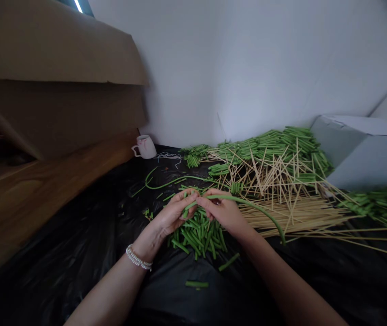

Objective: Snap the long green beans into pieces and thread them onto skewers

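Observation:
A long green stem (259, 207) runs between my two hands, its free end curving down to the right over my right forearm. My right hand (221, 209) is closed on the stem. My left hand (179, 209), with a white beaded bracelet on its wrist, pinches the stem's other end, and the fingertips of both hands nearly touch. Directly beneath them lies a heap of short cut green pieces (198, 237). Another long stem (166, 183) lies curved behind my left hand. Loose pieces (196, 284) rest nearer to me on the black plastic sheet (101, 253).
Thin wooden sticks (292, 215) lie piled at the right, with skewered green bundles (271, 142) behind them. More green bundles (384, 206) sit far right beside a pale box (366, 149). A white mug (146, 147) stands near a cardboard box (60, 108) and wooden edge (78, 185).

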`<state>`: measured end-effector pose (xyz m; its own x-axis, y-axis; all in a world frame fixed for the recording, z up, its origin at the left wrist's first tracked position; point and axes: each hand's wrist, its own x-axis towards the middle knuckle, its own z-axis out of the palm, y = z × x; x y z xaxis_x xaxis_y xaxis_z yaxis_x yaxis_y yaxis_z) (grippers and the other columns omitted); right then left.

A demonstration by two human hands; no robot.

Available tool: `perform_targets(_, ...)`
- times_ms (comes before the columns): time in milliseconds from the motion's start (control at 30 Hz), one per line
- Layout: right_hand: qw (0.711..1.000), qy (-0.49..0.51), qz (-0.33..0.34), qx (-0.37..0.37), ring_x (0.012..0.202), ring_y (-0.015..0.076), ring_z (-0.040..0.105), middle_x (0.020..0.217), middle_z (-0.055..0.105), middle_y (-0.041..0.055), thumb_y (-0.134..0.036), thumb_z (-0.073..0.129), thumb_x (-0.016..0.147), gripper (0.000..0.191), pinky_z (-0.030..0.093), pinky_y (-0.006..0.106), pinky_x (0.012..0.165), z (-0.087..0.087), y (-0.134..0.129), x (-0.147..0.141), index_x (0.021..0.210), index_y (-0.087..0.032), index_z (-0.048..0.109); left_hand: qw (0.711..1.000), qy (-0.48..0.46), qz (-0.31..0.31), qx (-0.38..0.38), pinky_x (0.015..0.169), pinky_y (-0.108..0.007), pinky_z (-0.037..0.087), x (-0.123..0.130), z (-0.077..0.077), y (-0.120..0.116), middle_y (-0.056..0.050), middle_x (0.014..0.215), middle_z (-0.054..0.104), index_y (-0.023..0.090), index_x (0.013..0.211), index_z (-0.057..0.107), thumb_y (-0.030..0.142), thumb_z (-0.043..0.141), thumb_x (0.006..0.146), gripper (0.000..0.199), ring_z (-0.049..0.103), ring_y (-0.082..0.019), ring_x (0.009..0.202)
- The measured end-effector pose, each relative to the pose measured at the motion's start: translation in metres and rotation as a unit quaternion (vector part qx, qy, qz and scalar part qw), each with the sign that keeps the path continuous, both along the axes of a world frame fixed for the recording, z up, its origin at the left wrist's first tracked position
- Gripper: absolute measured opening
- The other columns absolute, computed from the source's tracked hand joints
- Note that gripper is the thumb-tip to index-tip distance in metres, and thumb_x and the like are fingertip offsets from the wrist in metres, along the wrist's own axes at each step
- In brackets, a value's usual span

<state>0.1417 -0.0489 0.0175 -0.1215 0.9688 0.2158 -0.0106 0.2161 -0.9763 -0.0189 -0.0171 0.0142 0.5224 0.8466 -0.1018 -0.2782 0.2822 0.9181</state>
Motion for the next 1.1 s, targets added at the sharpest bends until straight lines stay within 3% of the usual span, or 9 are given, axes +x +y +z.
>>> perform_targets(200,0.985,0.163,-0.010,-0.058,0.036,0.0065,0.039,0.041,0.048,-0.0082,-0.045,0.074,0.073,0.032,0.030,0.019,0.037,0.000,0.006,0.007,0.065,-0.019,0.057,0.999,0.007,-0.053,-0.004,0.040,-0.014,0.022,-0.006,0.004,-0.002,0.007,0.050,0.041,0.016,0.089,0.061,0.040,0.071,0.081,0.027,0.031,-0.003,0.041)
perform_targets(400,0.989,0.133,0.011,-0.067,0.036,0.0060,0.041,0.042,0.051,-0.0062,-0.043,0.076,0.071,0.030,0.030,0.019,0.037,-0.004,0.007,0.007,0.064,-0.017,0.062,0.994,0.034,-0.104,0.000,0.039,-0.016,0.020,-0.005,0.007,-0.007,0.005,0.049,0.044,0.012,0.084,0.065,0.046,0.066,0.084,0.034,0.029,-0.003,0.040)
perform_targets(667,0.984,0.167,-0.052,-0.034,0.038,0.0062,0.043,0.047,0.053,-0.0067,-0.044,0.073,0.075,0.028,0.031,0.018,0.037,0.001,0.006,0.010,0.080,-0.018,0.067,1.000,-0.002,-0.026,-0.014,0.042,-0.014,0.028,-0.002,0.006,-0.004,0.005,0.053,0.046,0.015,0.077,0.057,0.034,0.075,0.077,0.026,0.037,-0.004,0.045)
perform_targets(900,0.997,0.055,-0.054,0.019,0.042,0.0090,0.049,0.051,0.058,-0.0043,-0.037,0.068,0.080,0.026,0.039,0.020,0.040,0.001,-0.003,-0.003,0.096,-0.017,0.073,0.997,-0.076,0.025,0.012,0.037,-0.013,0.022,-0.001,-0.001,0.007,0.005,0.059,0.048,0.014,0.071,0.052,0.033,0.069,0.083,0.028,0.031,-0.002,0.041)
perform_targets(1100,0.994,-0.030,-0.065,0.082,0.050,0.0123,0.058,0.087,0.075,0.0063,-0.032,0.067,0.081,0.031,0.049,0.026,0.048,-0.011,-0.008,-0.016,0.108,-0.018,0.074,0.993,-0.089,0.080,0.010,0.036,-0.013,0.024,0.001,-0.004,0.009,0.007,0.050,0.044,0.014,0.076,0.056,0.035,0.067,0.084,0.025,0.026,-0.002,0.036)
